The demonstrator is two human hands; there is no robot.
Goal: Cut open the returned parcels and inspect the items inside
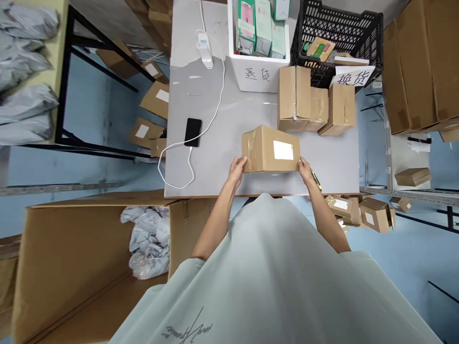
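A taped cardboard box [265,150] with a white label [283,150] on one face is near the front of the grey table [215,177]. My left hand [237,169] grips its left end, thumb on the near edge. At the opposite end, my right hand [304,169] has its fingers closed on the lower right corner. Whether the box rests on the table or is slightly raised, I cannot tell. A yellow and black box cutter [316,180] lies beside my right wrist, partly hidden by it.
Behind the box stand several cardboard boxes [294,98], a white bin [258,71] of green cartons and a black crate [339,28]. A phone [192,132] with a white cable [218,102] lies left. A large open carton [89,267] with grey bags stands at lower left.
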